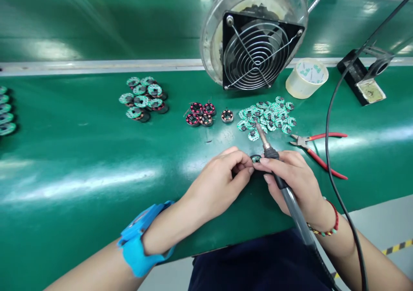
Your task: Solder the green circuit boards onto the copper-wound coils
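The left hand (pixel 219 183) and right hand (pixel 290 183) meet fingertip to fingertip over a small round board (pixel 256 158), both pinching it just above the tabletop (pixel 80 162). The right hand also cradles a soldering iron (pixel 274 166), whose shaft runs across the palm with the tip pointing away, past the board and not on it. By my reading the step in hand is seating or aligning the board before a joint is soldered; the next move would call for freeing the right fingers, turning the iron's tip down onto a pad and keeping the left pinch steady. Just beyond the iron's tip lies a heap of loose boards (pixel 267 117). Right of the right hand lie red cutters (pixel 318 147). Beyond the left hand sit dark coils (pixel 200 114), farther left stacked units (pixel 145 98). A fan (pixel 254 50) and tape roll (pixel 306 78) stand well behind.
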### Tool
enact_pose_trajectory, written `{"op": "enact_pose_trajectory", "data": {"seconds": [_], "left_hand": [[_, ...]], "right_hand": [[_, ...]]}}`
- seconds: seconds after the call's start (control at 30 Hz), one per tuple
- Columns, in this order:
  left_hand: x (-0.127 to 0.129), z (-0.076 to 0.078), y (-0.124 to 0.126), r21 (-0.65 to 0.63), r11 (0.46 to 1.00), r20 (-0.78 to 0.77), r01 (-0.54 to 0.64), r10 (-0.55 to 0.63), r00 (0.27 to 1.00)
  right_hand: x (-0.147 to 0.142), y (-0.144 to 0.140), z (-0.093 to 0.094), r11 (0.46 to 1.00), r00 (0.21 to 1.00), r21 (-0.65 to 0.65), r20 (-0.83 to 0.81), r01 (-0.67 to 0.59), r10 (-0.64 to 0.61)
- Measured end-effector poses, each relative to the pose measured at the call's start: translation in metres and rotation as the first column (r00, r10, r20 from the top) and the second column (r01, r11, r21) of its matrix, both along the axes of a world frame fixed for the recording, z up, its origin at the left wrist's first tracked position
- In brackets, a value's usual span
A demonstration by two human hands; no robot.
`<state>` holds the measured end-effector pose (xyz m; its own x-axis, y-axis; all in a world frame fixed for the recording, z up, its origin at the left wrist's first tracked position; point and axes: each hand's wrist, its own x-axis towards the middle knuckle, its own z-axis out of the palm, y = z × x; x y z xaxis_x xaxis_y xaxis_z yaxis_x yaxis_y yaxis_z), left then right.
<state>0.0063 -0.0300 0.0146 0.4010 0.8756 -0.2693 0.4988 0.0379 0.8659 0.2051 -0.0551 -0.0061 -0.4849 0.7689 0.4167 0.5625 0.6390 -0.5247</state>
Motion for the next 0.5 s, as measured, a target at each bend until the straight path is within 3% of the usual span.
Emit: {"op": "enact_pose_trajectory", "data": {"seconds": [0.3,0.5], "left_hand": [[0.0021,0.0017,-0.0017,0.109,0.994,-0.121,0.008,0.005,0.993],[-0.0005,0.0039,-0.0010,0.052,0.999,-0.125,-0.008,0.015,0.992]], "right_hand": [[-0.0010,-0.0025,0.0087,0.986,0.955,-0.051,-0.246,0.157,-0.165],[0.0048,-0.0066,0.0044,0.971,0.894,-0.032,-0.386,0.236,-0.229]]}}
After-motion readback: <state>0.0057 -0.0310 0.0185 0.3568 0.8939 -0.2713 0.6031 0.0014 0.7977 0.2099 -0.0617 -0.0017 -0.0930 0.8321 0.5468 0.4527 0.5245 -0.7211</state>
